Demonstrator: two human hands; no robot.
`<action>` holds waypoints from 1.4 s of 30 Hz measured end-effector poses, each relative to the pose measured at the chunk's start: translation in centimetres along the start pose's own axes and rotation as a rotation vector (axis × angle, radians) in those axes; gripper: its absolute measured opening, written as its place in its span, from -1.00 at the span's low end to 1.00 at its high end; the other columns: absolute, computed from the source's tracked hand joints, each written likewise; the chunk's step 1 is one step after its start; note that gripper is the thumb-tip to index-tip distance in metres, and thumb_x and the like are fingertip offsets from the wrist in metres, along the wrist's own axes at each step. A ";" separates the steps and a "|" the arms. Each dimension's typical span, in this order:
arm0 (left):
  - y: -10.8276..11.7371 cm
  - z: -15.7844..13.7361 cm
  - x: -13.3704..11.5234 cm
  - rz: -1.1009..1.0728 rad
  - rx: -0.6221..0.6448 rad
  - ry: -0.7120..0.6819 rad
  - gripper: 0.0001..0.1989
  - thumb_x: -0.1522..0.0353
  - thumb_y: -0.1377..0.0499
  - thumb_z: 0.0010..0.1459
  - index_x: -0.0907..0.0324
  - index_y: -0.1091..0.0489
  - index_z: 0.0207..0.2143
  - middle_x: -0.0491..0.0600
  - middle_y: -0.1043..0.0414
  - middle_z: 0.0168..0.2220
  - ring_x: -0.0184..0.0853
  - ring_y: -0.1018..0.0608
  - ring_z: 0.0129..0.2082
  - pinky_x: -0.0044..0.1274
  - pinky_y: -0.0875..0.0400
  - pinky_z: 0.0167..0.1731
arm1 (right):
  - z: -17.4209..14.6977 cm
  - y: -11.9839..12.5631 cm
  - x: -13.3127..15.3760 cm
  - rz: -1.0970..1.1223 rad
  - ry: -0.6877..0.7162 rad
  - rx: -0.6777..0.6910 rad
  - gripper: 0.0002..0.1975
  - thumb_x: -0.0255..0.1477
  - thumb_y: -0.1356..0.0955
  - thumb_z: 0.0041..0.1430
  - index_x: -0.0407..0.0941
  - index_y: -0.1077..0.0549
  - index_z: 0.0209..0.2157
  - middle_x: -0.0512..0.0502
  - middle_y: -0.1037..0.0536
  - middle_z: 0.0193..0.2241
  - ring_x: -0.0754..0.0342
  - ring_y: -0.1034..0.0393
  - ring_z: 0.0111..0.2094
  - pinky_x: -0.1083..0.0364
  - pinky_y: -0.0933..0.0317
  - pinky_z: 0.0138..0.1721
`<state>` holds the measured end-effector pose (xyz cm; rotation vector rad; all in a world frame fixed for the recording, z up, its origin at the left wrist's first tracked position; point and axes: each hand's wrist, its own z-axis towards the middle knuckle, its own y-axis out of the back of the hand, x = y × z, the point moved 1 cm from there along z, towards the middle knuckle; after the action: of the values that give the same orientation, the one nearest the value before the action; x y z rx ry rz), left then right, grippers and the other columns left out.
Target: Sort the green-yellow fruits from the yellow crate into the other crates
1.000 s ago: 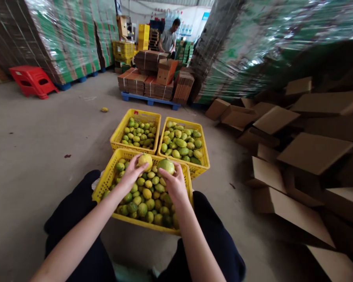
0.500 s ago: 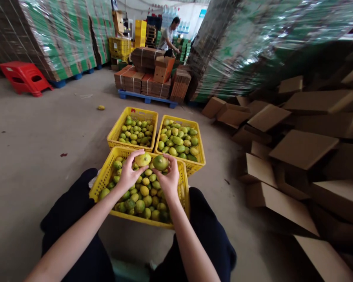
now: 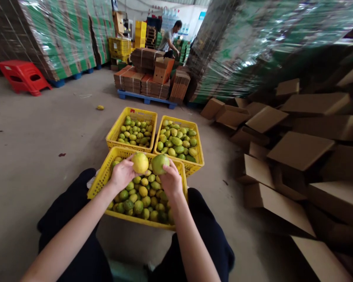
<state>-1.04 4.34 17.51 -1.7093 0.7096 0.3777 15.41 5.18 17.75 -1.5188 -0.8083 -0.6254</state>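
My left hand [image 3: 124,174] is closed on a yellow lemon [image 3: 140,163]. A greener lemon [image 3: 160,164] sits in my right hand [image 3: 171,179], its fingers wrapped round the right side. Both fruits are held up side by side over the near yellow crate [image 3: 182,168], a narrow gap between them. Inside that crate lie many loose green and yellow lemons [image 3: 142,191]. Just behind stand a yellow crate [image 3: 111,138] on the left and another yellow crate [image 3: 199,135] on the right, both filled with similar fruit.
Cardboard boxes [image 3: 300,150] are heaped on the right. Flattened cartons lie on a blue pallet [image 3: 147,98] ahead, with a person [image 3: 169,39] bending behind them. A red stool [image 3: 23,76] and a single fruit [image 3: 100,107] are on the floor at left. Wrapped stacks [image 3: 67,39] rise behind.
Both hands have come slightly lower and turned, so the two lemons now show different sides and appear larger. The person behind has bent a little lower.
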 end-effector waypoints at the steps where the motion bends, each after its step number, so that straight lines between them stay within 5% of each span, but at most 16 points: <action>1: 0.0 -0.2 -0.1 -0.021 0.029 0.032 -0.51 0.42 -0.11 -0.06 0.22 -0.46 -0.02 0.08 -0.57 -0.23 -0.21 -0.60 -0.31 -0.53 -0.49 -0.50 | -0.1 -0.1 0.2 0.058 -0.047 0.039 -0.70 -0.40 -0.43 -0.20 -0.08 -0.50 -0.30 0.02 -0.54 -0.41 0.09 -0.39 -0.42 0.13 -0.30 -0.39; 4: 0.2 -0.3 0.2 -0.060 0.059 0.054 -0.53 0.30 -0.05 0.03 0.25 -0.46 -0.02 0.09 -0.54 -0.36 -0.28 -0.52 -0.54 -0.62 -0.24 -0.75 | -0.2 -0.4 0.1 0.131 -0.142 0.115 -0.62 -0.32 -0.36 -0.15 -0.07 -0.49 -0.21 -0.06 -0.56 -0.37 0.05 -0.40 -0.44 0.14 -0.23 -0.52; 7: 0.3 0.0 1.4 -0.142 0.014 0.078 -0.62 0.28 0.01 0.11 0.26 -0.49 -0.18 0.05 -0.49 -0.48 -0.36 -0.42 -0.67 -0.63 -0.17 -0.79 | -0.1 -0.4 -1.0 0.173 -0.169 0.102 -0.68 -0.20 -0.33 -0.06 -0.09 -0.50 -0.30 -0.07 -0.54 -0.44 0.11 -0.29 -0.59 0.17 -0.07 -0.67; 11: 0.2 0.8 2.8 -0.355 -0.164 0.094 -0.76 0.33 -0.02 0.20 0.19 -0.46 -0.24 -0.02 -0.53 -0.45 -0.34 -0.57 -0.48 -0.56 -0.51 -0.50 | 0.4 -0.4 -2.8 0.297 -0.213 -0.028 -0.77 -0.21 -0.35 -0.03 -0.09 -0.47 -0.44 -0.07 -0.54 -0.47 0.03 -0.42 -0.44 0.09 -0.34 -0.48; 15: 0.0 1.4 2.8 -0.424 -0.308 0.011 -0.74 0.43 -0.06 0.18 0.15 -0.45 -0.12 -0.04 -0.60 -0.30 -0.31 -0.63 -0.24 -0.48 -0.54 -0.17 | 0.9 -0.5 -3.8 0.418 -0.168 -0.105 -0.89 -0.35 -0.37 -0.07 -0.07 -0.47 -0.44 -0.08 -0.62 -0.32 -0.07 -0.50 -0.17 -0.06 -0.43 -0.16; 21: 0.2 1.4 2.7 -0.454 -0.226 0.009 -0.77 0.35 -0.06 0.20 0.14 -0.49 -0.19 -0.02 -0.61 -0.17 -0.23 -0.60 -0.04 -0.43 -0.51 -0.05 | 1.0 -0.4 -4.9 0.524 -0.185 -0.211 -0.90 -0.32 -0.36 -0.09 -0.05 -0.43 -0.52 -0.01 -0.62 -0.41 -0.02 -0.52 -0.20 -0.02 -0.44 -0.11; 28: 0.3 1.4 3.5 -0.429 -0.192 0.017 -0.67 0.37 -0.08 0.12 0.15 -0.49 -0.08 0.02 -0.60 -0.15 -0.10 -0.56 0.04 -0.28 -0.48 0.02 | 1.0 -0.4 -4.4 0.497 -0.171 -0.183 -0.87 -0.30 -0.34 -0.07 -0.04 -0.45 -0.46 -0.05 -0.66 -0.22 -0.06 -0.50 -0.08 -0.02 -0.45 -0.15; 35: -0.1 1.6 3.2 -0.388 -0.203 0.052 -0.66 0.43 -0.06 0.12 0.22 -0.49 -0.08 0.04 -0.61 -0.21 -0.18 -0.61 -0.07 -0.37 -0.49 0.00 | 0.9 -0.6 -4.4 0.392 -0.147 -0.133 -0.94 -0.43 -0.34 -0.15 -0.06 -0.45 -0.52 -0.07 -0.65 -0.18 -0.03 -0.49 -0.08 0.03 -0.42 -0.10; 39: -0.6 1.8 2.6 -0.237 -0.253 0.100 -0.68 0.51 -0.06 0.11 0.26 -0.50 -0.11 0.01 -0.62 -0.31 -0.30 -0.64 -0.26 -0.51 -0.52 -0.12 | 0.9 -0.6 -4.2 0.379 -0.126 -0.030 -0.76 -0.43 -0.30 -0.19 -0.07 -0.52 -0.40 -0.11 -0.63 -0.09 -0.04 -0.48 -0.05 0.00 -0.40 -0.04; 42: -0.8 1.7 2.3 -0.124 -0.156 0.084 -0.56 0.58 -0.05 0.03 0.23 -0.48 -0.03 0.00 -0.63 -0.24 -0.34 -0.64 -0.28 -0.55 -0.51 -0.15 | 0.8 -0.6 -3.5 0.328 -0.097 0.079 -0.58 -0.47 -0.28 -0.24 -0.09 -0.53 -0.24 -0.13 -0.60 -0.03 -0.02 -0.44 0.03 0.04 -0.39 -0.06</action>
<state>1.40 5.50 16.25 -1.9157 0.6444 0.2816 12.77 5.53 15.27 -1.5742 -0.6298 -0.2759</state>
